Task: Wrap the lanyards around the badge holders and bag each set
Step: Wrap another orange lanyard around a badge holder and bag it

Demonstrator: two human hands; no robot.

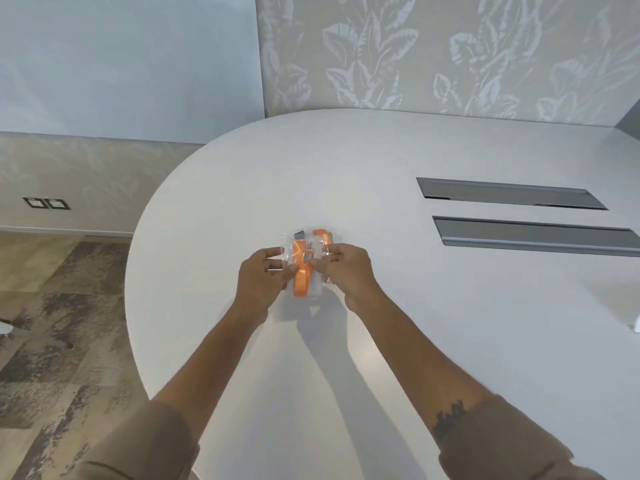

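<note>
on the far left i see two wall sockets point(46, 203) low on the pale wall, above a mottled brown and grey carpet point(52, 341). my left sleeve point(145, 441), tan and pushed up the forearm, leads forward to my left hand point(261, 278), which sits over the white rounded table point(381, 341) with fingers curled and thumb pinching the left edge of a clear plastic bag point(310, 261). the bag lies between both hands near the middle of the table's rounded end; whether it rests on the surface or is lifted slightly i cannot tell. through the plastic i make out an orange lanyard point(302, 280), its loop running toward me at the near end of the bag, with more orange strap showing at the far end and a small dark clip point(299, 234) at the far left corner. the badge holder itself is too transparent to separate from the bag. my right hand point(346, 271) mirrors the left, fingertips pinched closed on the bag's right edge, wrist angled inward. a dark tattoo point(450, 419) shows on my right forearm just ahead of the right sleeve point(502, 445). further right, two grey recessed cable trays point(519, 216) are set into the tabletop, well apart from the bag. behind the table stands a wall panel with a pale leaf pattern point(433, 53).
</note>
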